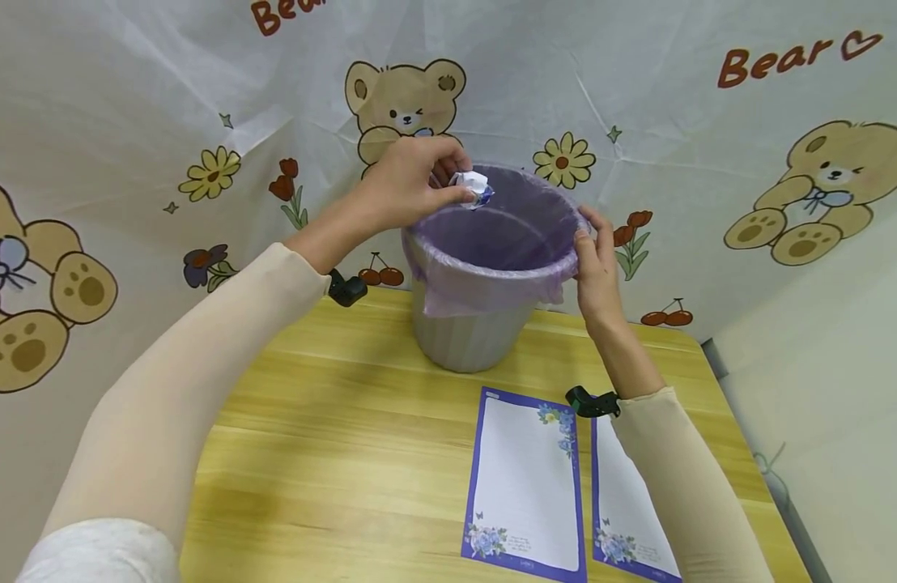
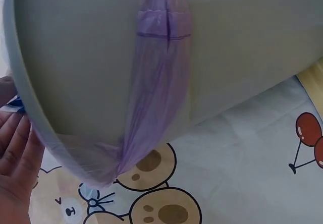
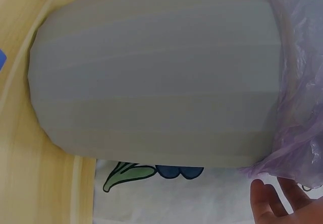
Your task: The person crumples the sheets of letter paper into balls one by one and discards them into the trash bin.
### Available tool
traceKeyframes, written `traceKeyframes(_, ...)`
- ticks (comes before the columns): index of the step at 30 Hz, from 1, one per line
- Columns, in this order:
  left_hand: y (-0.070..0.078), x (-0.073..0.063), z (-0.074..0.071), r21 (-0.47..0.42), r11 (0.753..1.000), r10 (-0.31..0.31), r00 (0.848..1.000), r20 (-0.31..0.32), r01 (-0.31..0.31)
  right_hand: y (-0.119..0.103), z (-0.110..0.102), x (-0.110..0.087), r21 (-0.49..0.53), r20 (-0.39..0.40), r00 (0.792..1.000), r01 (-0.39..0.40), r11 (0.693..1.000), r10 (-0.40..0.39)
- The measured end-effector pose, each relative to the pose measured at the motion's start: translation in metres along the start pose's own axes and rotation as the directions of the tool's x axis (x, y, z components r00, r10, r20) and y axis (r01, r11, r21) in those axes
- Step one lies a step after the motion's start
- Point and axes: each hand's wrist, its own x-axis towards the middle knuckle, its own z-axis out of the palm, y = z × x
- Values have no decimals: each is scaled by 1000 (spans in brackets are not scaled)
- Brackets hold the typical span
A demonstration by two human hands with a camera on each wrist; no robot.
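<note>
My left hand pinched a crumpled paper wad, white with some blue, between thumb and bent fingers. The wad was over the left part of the bin, above its open mouth; in my left wrist view, a bit of blue showed just past the rim. The wad looked roundish, with no clear long axis, while the bin stood upright on the table, its long axis vertical. My left hand was at the mouth's left, and my right hand was across from it, fingers bent, holding the rim on the right over the purple liner. Two blue-edged sheets lay nearer me, to the right, one partly hidden by my right arm.
</note>
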Motion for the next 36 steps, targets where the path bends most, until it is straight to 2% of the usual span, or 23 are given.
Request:
traceKeyframes(5, -5, -2, 1, -46, 999, -17, 997, 72, 20, 1, 3, 2, 18, 10, 1000, 12, 1000, -12)
traceKeyframes(9, -7, -6, 3, -68, 998, -4, 997, 82, 9, 2, 4, 4, 13, 11, 1000, 18, 1000, -18)
traceKeyframes(16, -9, -11, 2, -95, 995, -18, 1000, 9, 19, 0, 4, 4, 9, -13, 1000, 12, 1000, -12)
traceKeyframes(20, -12, -20, 2, -163, 986, -38, 996, -78, 25, -1, 4, 1, 8, -28, 1000, 1, 1000, -1)
traceKeyframes(23, -17, -33, 3, -252, 968, -63, 978, -198, 11, -1, 3, -1, -35, -41, 999, -17, 999, 16)
traceKeyframes(26, -23, -49, 3, -348, 937, -80, 943, -323, -40, -1, 0, -5, -82, -65, 997, -38, 996, 32)
traceKeyframes(28, -27, -60, 2, -406, 910, -87, 921, -380, -82, -1, -4, -8, -77, -81, 996, -32, 997, 26)
traceKeyframes(30, -31, -70, 1, -455, 883, -99, 905, -415, -112, -1, -9, -12, -46, -88, 996, -15, 999, 11)
traceKeyframes(32, -35, -81, 1, -486, 864, -110, 895, -433, -129, 0, -13, -15, -4, -87, 996, 20, 1000, -20)
traceKeyframes(36, -44, -107, 5, -510, 852, -137, 888, -438, -120, 6, -21, -26, 40, -66, 995, 80, 996, -77)
